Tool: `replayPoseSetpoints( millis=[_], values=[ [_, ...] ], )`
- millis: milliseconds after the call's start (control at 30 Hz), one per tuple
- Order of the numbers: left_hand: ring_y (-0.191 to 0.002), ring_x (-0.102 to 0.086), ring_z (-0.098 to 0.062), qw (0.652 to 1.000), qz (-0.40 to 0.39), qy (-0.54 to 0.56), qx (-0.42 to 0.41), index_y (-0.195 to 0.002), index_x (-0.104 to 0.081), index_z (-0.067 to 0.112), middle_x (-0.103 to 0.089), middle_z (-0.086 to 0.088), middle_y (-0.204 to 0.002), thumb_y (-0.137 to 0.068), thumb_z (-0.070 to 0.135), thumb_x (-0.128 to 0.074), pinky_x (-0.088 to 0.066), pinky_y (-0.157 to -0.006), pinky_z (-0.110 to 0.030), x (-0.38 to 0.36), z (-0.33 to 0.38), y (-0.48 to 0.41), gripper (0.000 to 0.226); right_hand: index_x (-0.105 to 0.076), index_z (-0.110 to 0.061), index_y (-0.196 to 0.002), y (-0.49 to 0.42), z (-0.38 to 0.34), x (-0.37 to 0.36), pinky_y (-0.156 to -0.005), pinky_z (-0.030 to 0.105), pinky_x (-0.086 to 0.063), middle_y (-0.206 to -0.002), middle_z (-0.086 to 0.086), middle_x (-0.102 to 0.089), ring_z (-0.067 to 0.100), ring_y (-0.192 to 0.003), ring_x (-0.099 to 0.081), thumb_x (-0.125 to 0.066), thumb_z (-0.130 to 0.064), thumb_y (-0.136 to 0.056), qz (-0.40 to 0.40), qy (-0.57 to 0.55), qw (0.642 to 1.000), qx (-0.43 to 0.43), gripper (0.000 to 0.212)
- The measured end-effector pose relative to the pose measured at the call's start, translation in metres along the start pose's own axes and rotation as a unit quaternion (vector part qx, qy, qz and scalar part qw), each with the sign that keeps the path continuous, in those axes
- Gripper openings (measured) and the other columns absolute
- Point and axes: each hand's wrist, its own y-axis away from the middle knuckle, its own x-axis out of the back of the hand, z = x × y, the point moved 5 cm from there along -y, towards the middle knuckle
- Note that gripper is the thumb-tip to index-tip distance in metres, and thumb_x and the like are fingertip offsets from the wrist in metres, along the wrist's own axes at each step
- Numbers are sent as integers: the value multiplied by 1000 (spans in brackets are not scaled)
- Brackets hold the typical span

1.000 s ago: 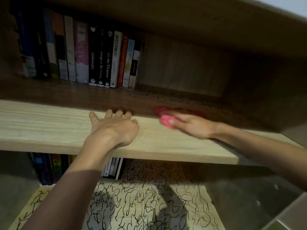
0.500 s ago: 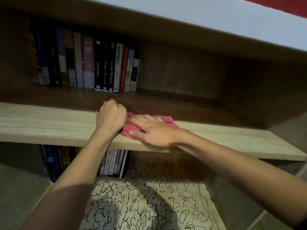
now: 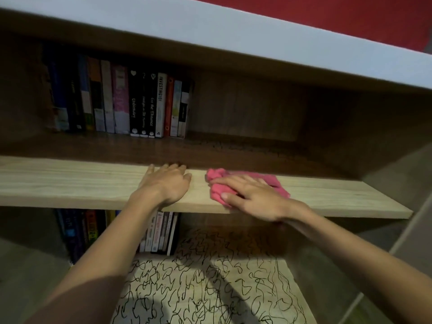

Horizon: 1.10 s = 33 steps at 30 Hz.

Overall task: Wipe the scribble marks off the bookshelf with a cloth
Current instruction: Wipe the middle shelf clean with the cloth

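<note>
A pink cloth (image 3: 268,180) lies on the front part of the middle shelf board (image 3: 70,181) of a wooden bookshelf. My right hand (image 3: 252,197) presses flat on the cloth, fingers stretched to the left. My left hand (image 3: 167,182) rests palm down on the board just left of the cloth, fingers straight and reaching toward the dark back of the shelf. Faint black scribble marks (image 3: 233,148) show at the back of this shelf. Dense black scribbles (image 3: 210,277) cover the lower shelf.
A row of upright books (image 3: 131,101) stands at the back left of the middle shelf. More books (image 3: 161,232) stand on the lower shelf at left. The top board (image 3: 233,40) overhangs above. The shelf's right side wall (image 3: 374,136) closes the compartment.
My right hand slid the cloth from the middle toward the right along the board. My left hand, curled beside the cloth half a second ago, now lies flat and apart from it.
</note>
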Motion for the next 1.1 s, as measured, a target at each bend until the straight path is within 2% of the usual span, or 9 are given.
replayPoseSetpoints(
  millis=[67,133,233,300,500,600,800,900,1100],
  values=[
    [-148,-7,-17,1000,1,-1,-7,-153,-14,19,-10,1,-161,-105,40,-15,0,-118,-39,0,0,-1,53,-22,-53,-140,23,22,7,-117,46,-14,-154,-14,-25,12,-140,-22,-28,-58,-92,-7,-49,999,2,48],
    [-148,-8,-18,1000,2,-4,-13,-153,-15,19,-11,-1,-161,-105,40,-15,-3,-119,-37,0,1,0,53,-24,-55,-136,24,68,18,-117,46,-15,-152,-11,-29,16,-139,-25,-28,-55,-95,4,-82,993,-87,41],
    [-147,-14,-21,1000,14,-9,-23,-153,-18,17,-17,-3,-160,-105,38,-19,-10,-118,-35,2,3,1,52,-21,-35,-149,4,127,27,-117,49,-13,-155,4,-29,28,-140,-28,-20,-56,-99,31,-9,965,-261,54],
    [-144,-22,-22,999,28,5,-18,-152,-22,16,-24,-5,-158,-105,37,-24,-17,-116,-34,4,4,2,52,-18,-29,-151,-15,135,24,-117,50,-11,-157,8,-23,31,-142,-25,-17,-56,-100,23,14,951,-307,58],
    [-127,-46,-31,999,10,-24,34,-135,-48,9,-48,-14,-141,-104,34,-28,-37,-104,-38,7,11,-11,45,-14,-36,-151,13,77,14,-115,47,-7,-159,-6,-14,21,-145,-14,-21,-52,-101,22,18,989,-145,53],
    [-129,-43,-36,996,-45,-51,65,-134,-49,10,-45,-17,-142,-100,54,-23,-35,-107,-46,1,35,-28,61,-15,-45,-148,45,86,17,-116,44,-8,-157,-12,-17,16,-145,-15,-25,-53,-99,4,-9,996,-91,51],
    [-139,-28,-35,994,-91,-55,34,-144,-36,12,-31,-14,-152,-100,57,-14,-14,-114,-57,-18,99,-55,67,-19,-29,-151,48,210,40,-119,48,-10,-157,5,-24,29,-143,-22,-19,-61,-97,39,-8,951,-307,63],
    [-144,-19,-34,992,-114,-45,36,-150,-26,19,-21,-10,-158,-98,61,-11,-2,-114,-61,-26,105,-73,69,-22,-20,-151,28,218,39,-119,43,-11,-158,6,-20,29,-144,-19,-27,-49,-102,67,-31,960,-269,58],
    [-148,6,-28,995,-99,11,28,-153,-5,32,7,3,-161,-93,70,-14,8,-115,-56,-33,97,-105,72,-14,-46,-147,73,202,29,-117,44,-11,-157,-11,-18,16,-144,-18,-18,-61,-96,37,-66,976,-204,53]
  ],
)
